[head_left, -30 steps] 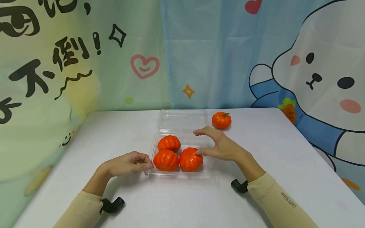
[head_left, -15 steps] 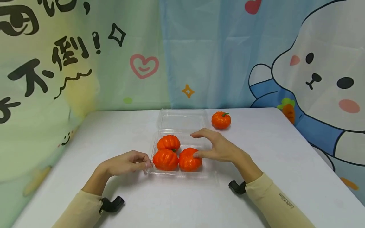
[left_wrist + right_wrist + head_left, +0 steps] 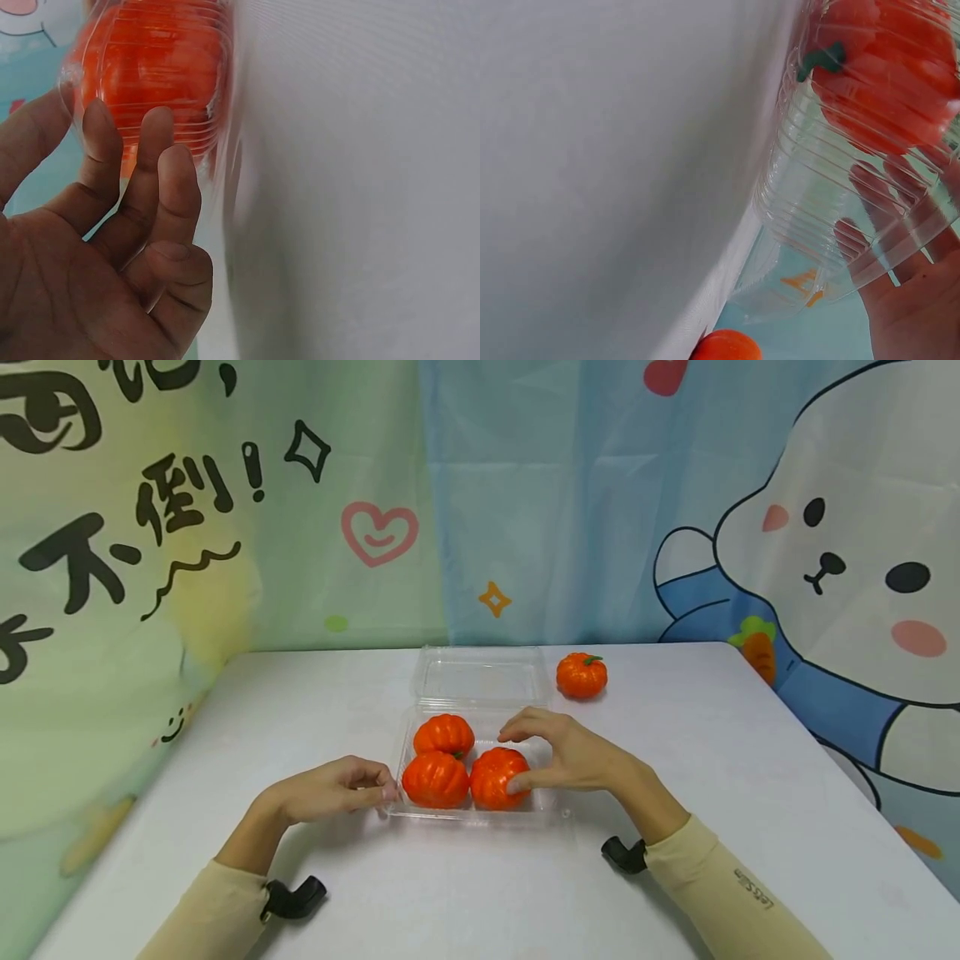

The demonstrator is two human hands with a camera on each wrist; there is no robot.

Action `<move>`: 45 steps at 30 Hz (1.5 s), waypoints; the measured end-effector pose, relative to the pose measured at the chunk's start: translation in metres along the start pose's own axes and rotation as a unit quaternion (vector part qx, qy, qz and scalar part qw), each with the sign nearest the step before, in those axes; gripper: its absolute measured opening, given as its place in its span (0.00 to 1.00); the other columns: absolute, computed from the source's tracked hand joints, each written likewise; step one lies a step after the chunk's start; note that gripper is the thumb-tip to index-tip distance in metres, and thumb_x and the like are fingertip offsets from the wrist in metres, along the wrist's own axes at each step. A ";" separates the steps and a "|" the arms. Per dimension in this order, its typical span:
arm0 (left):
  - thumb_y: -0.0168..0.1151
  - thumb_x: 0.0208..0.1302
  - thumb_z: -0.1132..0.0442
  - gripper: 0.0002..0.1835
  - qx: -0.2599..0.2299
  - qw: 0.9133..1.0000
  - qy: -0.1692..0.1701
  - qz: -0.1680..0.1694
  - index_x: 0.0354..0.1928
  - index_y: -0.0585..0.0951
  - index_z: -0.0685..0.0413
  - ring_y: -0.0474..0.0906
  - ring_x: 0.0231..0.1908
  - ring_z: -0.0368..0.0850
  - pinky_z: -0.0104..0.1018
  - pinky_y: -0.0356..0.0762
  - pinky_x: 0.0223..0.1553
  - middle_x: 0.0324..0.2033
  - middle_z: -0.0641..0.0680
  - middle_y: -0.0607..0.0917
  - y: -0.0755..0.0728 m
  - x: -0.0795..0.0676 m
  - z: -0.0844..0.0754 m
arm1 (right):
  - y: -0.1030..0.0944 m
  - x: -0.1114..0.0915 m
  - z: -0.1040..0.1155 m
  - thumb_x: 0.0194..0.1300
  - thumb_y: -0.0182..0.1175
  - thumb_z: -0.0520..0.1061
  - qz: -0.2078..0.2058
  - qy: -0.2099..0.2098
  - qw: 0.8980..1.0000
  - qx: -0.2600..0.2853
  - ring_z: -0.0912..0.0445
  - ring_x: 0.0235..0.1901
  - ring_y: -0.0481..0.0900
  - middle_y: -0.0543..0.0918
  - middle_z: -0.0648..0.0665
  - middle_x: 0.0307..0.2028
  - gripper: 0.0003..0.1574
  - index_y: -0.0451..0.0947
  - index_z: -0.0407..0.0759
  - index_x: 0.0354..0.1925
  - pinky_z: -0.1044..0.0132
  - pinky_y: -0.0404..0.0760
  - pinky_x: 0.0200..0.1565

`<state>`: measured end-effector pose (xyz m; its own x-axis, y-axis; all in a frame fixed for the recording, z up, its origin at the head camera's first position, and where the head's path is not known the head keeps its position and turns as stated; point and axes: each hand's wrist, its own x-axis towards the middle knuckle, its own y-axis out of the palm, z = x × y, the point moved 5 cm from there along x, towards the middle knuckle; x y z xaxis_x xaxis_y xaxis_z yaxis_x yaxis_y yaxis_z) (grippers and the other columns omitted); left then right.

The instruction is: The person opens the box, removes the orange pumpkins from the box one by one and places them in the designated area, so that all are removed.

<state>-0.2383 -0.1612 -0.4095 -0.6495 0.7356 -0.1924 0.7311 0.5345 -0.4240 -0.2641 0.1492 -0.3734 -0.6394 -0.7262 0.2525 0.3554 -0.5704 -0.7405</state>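
Note:
Three small orange pumpkins sit in a clear hinged plastic box, its tray wall point(image 3: 546, 817) towards me and its lid point(image 3: 480, 677) laid back. Two are on the left, a back pumpkin point(image 3: 444, 735) and a front pumpkin point(image 3: 436, 781); one is at front right point(image 3: 495, 781). My left hand point(image 3: 333, 789) holds the tray's front left corner between thumb and curled fingers. My right hand point(image 3: 573, 752) reaches over the tray's right side, thumb against the front right pumpkin, fingers spread and arched above its far side. In the right wrist view, fingers point(image 3: 874, 187) show through the clear wall.
A fourth-spot loose pumpkin point(image 3: 582, 676) with a green stem stands on the white table point(image 3: 675, 735), right of the lid. A printed cloth backdrop point(image 3: 495, 510) hangs behind the table's far edge. Black wrist mounts point(image 3: 296, 900) stick out from both cuffs.
My right hand's fingers have come down and closer to the front right pumpkin, and the thumb has slid lower on it. The left hand and the box have stayed put.

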 end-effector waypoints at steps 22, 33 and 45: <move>0.58 0.77 0.57 0.10 -0.002 1.000 -0.002 -0.007 0.42 0.83 0.55 0.69 0.36 0.42 0.32 0.65 0.37 0.35 0.61 0.85 -0.001 -0.001 0.002 | 0.008 0.001 0.005 0.53 0.79 0.61 0.081 0.057 0.994 -0.035 0.55 0.64 0.75 0.80 0.56 0.61 0.43 0.79 0.54 0.65 0.48 0.72 0.66; 0.58 0.77 0.57 0.10 -0.005 1.000 -0.001 -0.005 0.42 0.83 0.56 0.68 0.34 0.40 0.31 0.64 0.36 0.35 0.61 0.83 -0.001 0.000 0.003 | 0.007 -0.001 0.006 0.57 0.75 0.52 0.067 0.067 0.995 -0.039 0.53 0.61 0.72 0.74 0.53 0.61 0.42 0.75 0.56 0.69 0.46 0.74 0.63; 0.58 0.77 0.58 0.10 -0.009 1.000 0.000 -0.005 0.42 0.83 0.56 0.68 0.36 0.41 0.32 0.64 0.37 0.36 0.62 0.83 0.000 -0.002 0.004 | -0.001 -0.002 0.005 0.56 0.73 0.46 0.010 0.071 0.997 0.008 0.54 0.60 0.74 0.76 0.53 0.63 0.43 0.67 0.52 0.67 0.54 0.80 0.55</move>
<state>-0.2383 -0.1642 -0.4129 -0.6573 0.7296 -0.1888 0.7279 0.5499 -0.4095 -0.2597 0.1491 -0.3699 -0.7223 -0.6758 0.1466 0.3783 -0.5636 -0.7344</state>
